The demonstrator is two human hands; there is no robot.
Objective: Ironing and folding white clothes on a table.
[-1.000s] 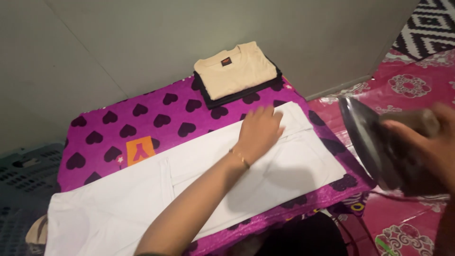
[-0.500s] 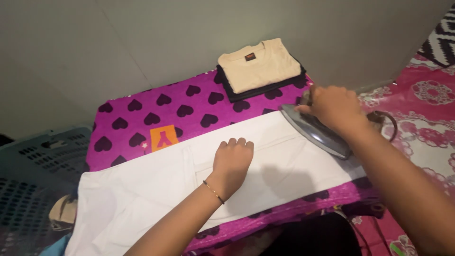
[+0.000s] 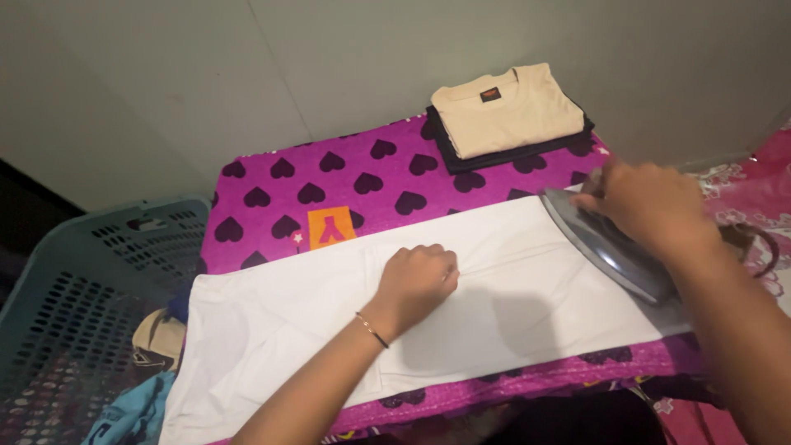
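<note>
Head view: left hand (image 3: 416, 278) rests curled, knuckles down, on the white garment (image 3: 494, 305). Right hand (image 3: 647, 202) grips what appears to be the handle of the iron (image 3: 606, 247), which sits on the garment's right end.

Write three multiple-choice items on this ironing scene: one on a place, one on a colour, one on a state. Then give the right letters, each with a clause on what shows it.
1. Where does the iron rest?
A. on the white garment's right end
B. on the folded stack
C. in the basket

2. What colour is the top folded T-shirt?
A. blue
B. beige
C. red

3. How is the left hand?
A. raised in the air
B. gripping the iron
C. curled, pressing down on the white garment

Answers: 1 A, its soleplate lies on the white garment under the right hand. 2 B, the beige shirt tops a dark folded piece. 3 C, its knuckles rest on the cloth.
</note>
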